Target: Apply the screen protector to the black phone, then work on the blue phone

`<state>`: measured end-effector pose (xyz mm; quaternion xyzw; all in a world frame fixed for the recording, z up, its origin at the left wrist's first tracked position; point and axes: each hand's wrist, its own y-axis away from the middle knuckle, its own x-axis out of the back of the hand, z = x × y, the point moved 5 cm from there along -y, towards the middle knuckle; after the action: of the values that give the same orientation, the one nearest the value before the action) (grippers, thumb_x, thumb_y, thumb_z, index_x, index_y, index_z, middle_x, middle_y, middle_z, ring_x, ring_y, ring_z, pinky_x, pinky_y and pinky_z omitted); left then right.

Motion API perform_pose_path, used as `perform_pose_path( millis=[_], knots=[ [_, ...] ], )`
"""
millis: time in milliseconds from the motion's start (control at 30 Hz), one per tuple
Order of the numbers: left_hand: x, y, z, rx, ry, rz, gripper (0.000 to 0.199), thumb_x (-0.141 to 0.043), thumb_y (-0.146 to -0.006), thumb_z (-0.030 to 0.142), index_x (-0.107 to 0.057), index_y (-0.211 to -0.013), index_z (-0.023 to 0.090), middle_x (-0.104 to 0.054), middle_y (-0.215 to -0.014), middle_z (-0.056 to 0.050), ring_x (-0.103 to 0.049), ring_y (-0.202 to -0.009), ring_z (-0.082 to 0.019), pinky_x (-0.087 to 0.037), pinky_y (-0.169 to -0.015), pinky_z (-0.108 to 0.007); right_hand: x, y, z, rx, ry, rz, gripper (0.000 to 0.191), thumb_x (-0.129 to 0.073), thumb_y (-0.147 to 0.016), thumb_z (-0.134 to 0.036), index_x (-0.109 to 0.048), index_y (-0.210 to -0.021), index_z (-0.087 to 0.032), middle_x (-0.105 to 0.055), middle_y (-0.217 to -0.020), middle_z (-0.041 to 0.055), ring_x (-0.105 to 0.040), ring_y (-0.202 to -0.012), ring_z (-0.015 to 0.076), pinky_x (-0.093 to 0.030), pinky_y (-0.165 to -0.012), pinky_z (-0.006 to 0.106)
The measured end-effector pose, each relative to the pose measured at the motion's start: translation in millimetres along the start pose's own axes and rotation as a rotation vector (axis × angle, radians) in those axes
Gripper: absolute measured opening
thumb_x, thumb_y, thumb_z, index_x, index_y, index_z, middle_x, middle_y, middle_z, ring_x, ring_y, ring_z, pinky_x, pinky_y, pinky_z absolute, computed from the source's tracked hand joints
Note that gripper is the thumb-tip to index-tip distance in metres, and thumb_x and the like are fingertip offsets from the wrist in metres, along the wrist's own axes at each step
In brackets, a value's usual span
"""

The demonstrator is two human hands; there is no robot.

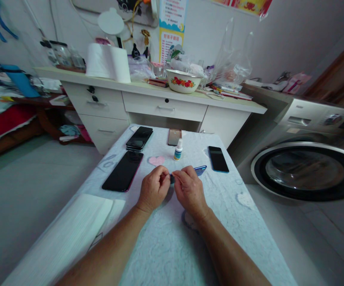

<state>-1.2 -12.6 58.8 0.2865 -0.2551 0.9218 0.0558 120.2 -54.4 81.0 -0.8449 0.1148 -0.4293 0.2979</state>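
My left hand (155, 188) and my right hand (189, 191) meet over the middle of the cloth-covered table, fingers curled and fingertips pinched close together. Whatever is between the fingertips is too small or hidden to make out. A blue phone (201, 170) sticks out beyond my right hand, and a dark strip shows in the gap between the hands. Most of that phone is covered, so whether it is held or lies on the cloth is unclear. Just past my hands stands a small white spray bottle (178, 150) with a yellow and blue label.
A large black phone (123, 171) and a stack of phones (139, 138) lie at left. Another phone (174, 137) is at the far edge, one more (218, 159) at right. Folded white cloth (67, 234) covers the near left. Beyond stand a white desk (166, 106) and a washing machine (306, 159).
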Motion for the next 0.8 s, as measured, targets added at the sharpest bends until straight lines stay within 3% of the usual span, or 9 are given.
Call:
perform_pose_path(
  millis=[800],
  knots=[
    [1.6, 0, -1, 0.001, -0.01, 0.022, 0.009, -0.045, -0.083, 0.025, -0.05, -0.077, 0.02, -0.055, -0.066, 0.002, -0.055, -0.064, -0.014, -0.038, -0.059, -0.024, 36, -9, 50, -0.181, 0.185, 0.22, 0.015, -0.051, -0.079, -0.014, -0.065, -0.077, -0.018, -0.055, -0.078, 0.0033, -0.054, -0.073, 0.0168, -0.045, -0.071, 0.029]
  ],
)
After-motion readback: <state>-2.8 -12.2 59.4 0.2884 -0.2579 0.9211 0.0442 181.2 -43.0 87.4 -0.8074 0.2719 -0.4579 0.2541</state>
